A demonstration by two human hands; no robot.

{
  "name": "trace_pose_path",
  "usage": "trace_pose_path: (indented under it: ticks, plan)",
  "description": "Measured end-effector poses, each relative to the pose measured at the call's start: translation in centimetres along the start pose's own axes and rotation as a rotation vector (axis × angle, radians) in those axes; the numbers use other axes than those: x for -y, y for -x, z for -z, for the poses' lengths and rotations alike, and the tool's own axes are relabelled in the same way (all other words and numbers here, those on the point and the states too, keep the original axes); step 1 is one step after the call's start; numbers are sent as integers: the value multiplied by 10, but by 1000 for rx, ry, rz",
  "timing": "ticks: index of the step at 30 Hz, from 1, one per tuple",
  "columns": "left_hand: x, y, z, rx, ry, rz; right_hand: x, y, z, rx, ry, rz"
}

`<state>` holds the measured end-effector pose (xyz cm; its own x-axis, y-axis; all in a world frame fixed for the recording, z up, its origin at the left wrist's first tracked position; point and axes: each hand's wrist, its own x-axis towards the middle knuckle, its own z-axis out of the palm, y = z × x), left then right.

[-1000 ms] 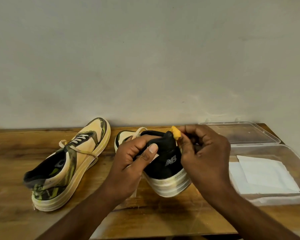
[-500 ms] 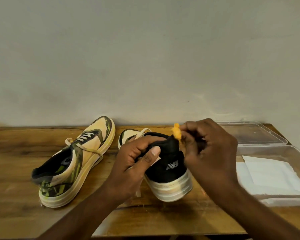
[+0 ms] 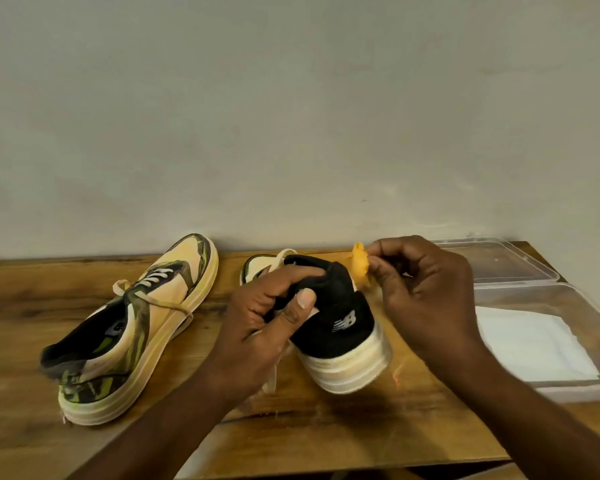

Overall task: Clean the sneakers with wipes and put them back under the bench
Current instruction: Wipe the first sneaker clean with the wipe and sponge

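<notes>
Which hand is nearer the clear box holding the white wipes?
Right. The right hand pinches an orange scrap just left of the clear box. The left hand grips the black-heeled sneaker, farther from the box.

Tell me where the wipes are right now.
In the head view, the white wipes lie flat in the clear plastic box at the bench's right end, just right of the right hand.

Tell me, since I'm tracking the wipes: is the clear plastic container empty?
No, the clear plastic container at the right of the bench holds flat white wipes.
</notes>
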<state>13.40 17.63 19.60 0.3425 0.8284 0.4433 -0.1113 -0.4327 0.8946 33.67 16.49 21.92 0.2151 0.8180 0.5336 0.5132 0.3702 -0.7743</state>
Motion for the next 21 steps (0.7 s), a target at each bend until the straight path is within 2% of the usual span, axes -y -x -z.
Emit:
trace_pose_path:
  ticks: [3,8,14,21]
  plan:
    - [-7,-5,-5,7,11,-46,-15,-6,6,-14,-94,-184]
    - [0,-13,1,33,-2,-88,-16,-2,5,34,-200,-232]
    - [22,-10,45,-209,109,68,-18,7,-10,88,-151,-217]
    - [28,4,58,-423,167,157,-20,23,-41,151,-116,-174]
